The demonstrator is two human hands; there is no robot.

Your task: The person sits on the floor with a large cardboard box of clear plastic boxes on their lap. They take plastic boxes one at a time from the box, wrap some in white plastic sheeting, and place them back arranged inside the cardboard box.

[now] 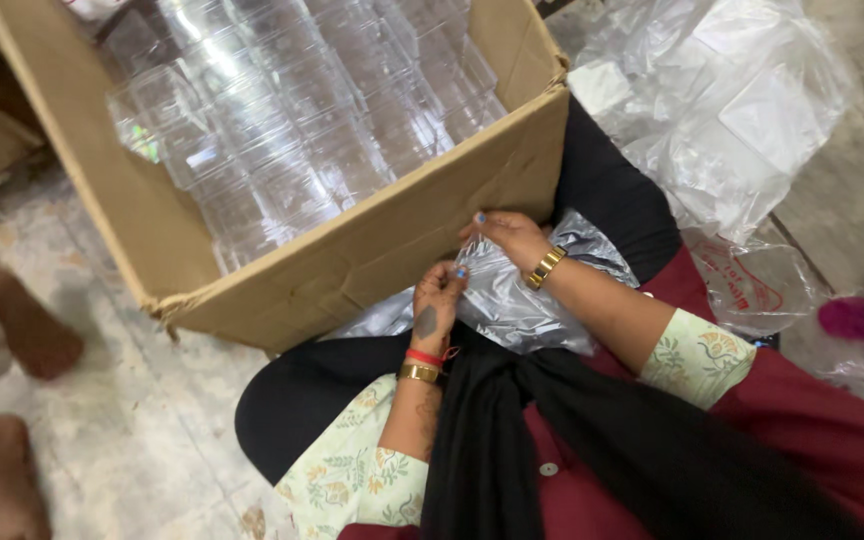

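Head view: we pinch a crinkled clear plastic bag (512,300) on our lap with the fingers of both our left hand (437,300) and right hand (512,238), against the near wall of a cardboard box (372,250) packed with clear jars (292,110).

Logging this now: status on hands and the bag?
Left hand and right hand both pinching the clear bag on lap. Box of clear containers directly ahead.

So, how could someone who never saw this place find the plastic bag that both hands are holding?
Start at the big cardboard box full of clear containers. Just below its near wall, on the person's lap, lies a crinkled silvery-clear plastic bag, pinched by the left hand and right hand. Unlike the loose bags on the floor, it is held.
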